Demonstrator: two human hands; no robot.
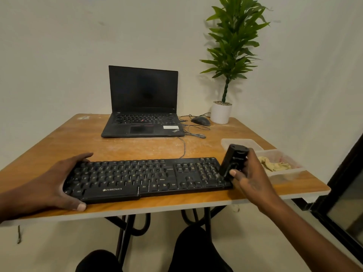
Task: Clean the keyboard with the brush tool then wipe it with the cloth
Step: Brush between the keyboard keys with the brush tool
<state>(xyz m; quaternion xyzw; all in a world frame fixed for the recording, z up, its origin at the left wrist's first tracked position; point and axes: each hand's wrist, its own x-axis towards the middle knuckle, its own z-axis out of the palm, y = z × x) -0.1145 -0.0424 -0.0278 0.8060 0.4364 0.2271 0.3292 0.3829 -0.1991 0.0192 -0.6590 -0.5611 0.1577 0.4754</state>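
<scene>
A black keyboard (137, 178) lies along the near edge of the wooden table (59, 142). My left hand (51, 185) grips its left end, thumb at the front edge and fingers over the back. My right hand (249, 177) holds a black box-shaped brush tool (233, 160), tilted, its lower end on the number pad at the keyboard's right end. A crumpled yellowish cloth (275, 164) lies in a clear plastic container (288, 173) just right of the keyboard.
An open black laptop (142, 107) sits at the back of the table, with a mouse (200, 121) and loose cables to its right. A potted plant (221, 112) stands in the back right corner. Another clear container (253, 143) lies behind the brush tool.
</scene>
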